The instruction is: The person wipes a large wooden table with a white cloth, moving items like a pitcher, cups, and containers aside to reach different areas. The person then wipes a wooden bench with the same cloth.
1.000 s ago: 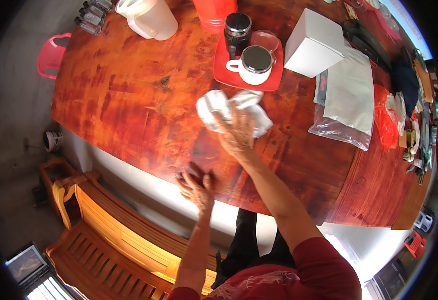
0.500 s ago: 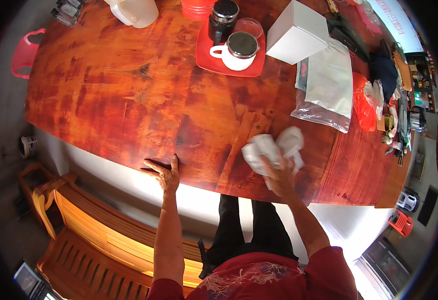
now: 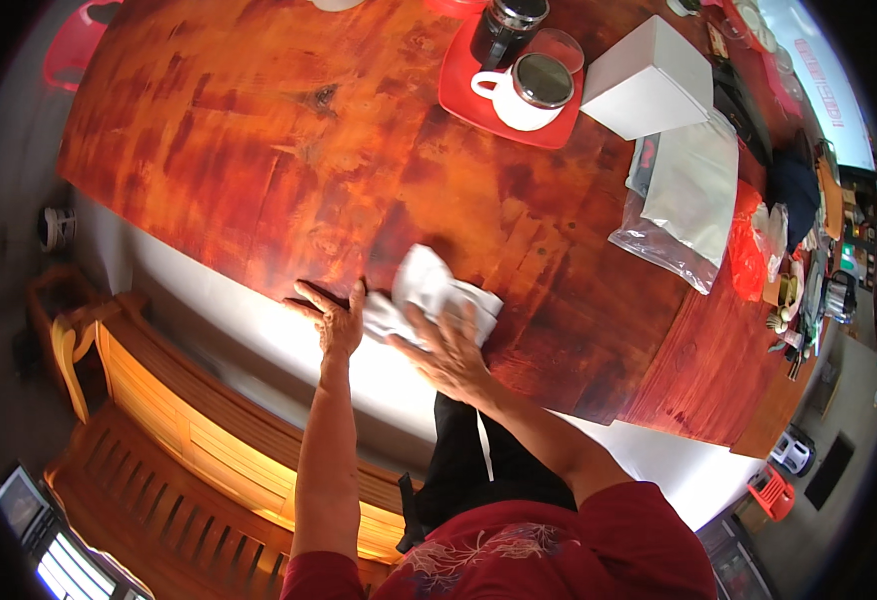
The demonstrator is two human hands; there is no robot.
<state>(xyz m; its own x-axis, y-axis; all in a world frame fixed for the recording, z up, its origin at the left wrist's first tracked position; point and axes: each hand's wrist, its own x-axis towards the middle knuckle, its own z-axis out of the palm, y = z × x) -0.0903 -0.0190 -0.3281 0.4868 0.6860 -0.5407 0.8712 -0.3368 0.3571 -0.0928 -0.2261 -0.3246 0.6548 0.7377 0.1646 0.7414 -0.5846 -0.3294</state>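
A crumpled white cloth (image 3: 425, 272) lies on the glossy red-brown wooden table (image 3: 229, 150), close to its near edge. My right hand (image 3: 449, 358) presses down on it with the fingers spread over the fabric, slightly blurred by motion. Just left of the cloth, my left hand (image 3: 335, 324) rests at the table's edge, its thumb and fingers apart and nothing in them. Part of the cloth is hidden beneath my right hand.
Farther back, a red tray (image 3: 464, 95) holds a white mug (image 3: 529, 95) and a black lidded cup (image 3: 504, 32). Beside it are a white box (image 3: 649, 80) and a clear plastic packet (image 3: 694, 190). Red bags (image 3: 747, 245) and clutter line the right side. A wooden bench (image 3: 179, 400) stands below left.
My right hand has swept the cloth leftward across the table, close to my left hand. My left hand stays at the edge. The whole view has turned and shifted somewhat.
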